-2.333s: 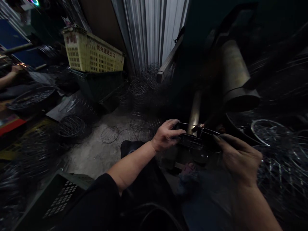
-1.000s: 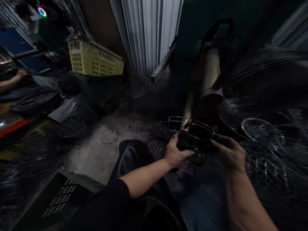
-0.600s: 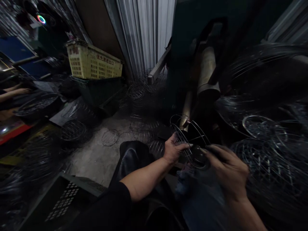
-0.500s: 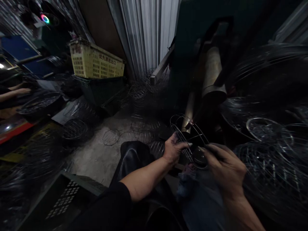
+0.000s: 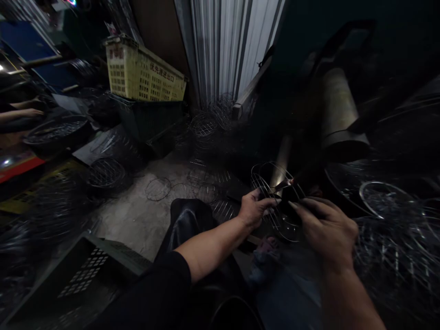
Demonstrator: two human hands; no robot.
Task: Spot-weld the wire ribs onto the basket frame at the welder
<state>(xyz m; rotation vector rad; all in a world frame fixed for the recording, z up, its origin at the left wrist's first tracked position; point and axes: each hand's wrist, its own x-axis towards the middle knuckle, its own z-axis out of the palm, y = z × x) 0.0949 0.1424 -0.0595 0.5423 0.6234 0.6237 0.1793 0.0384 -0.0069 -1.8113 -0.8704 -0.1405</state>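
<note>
Wire basket frame sits between the person's two bare hands, just in front of the body. The left hand is closed around its wires, and the right hand curls in beside it, fingers bent over something dark against the frame; whether that hand grips the frame itself, I cannot tell.

To the right lies a heap of wire baskets, too tangled to count. Across the concrete floor are two loose wire rings and one domed wire basket, with more wire baskets bunched by the corrugated metal door.

Containers? Two crates are stacked: a yellow plastic crate on a dark green crate. One black tub holds wire mesh, and a co-worker's two forearms reach in beyond it, at the far left.
</note>
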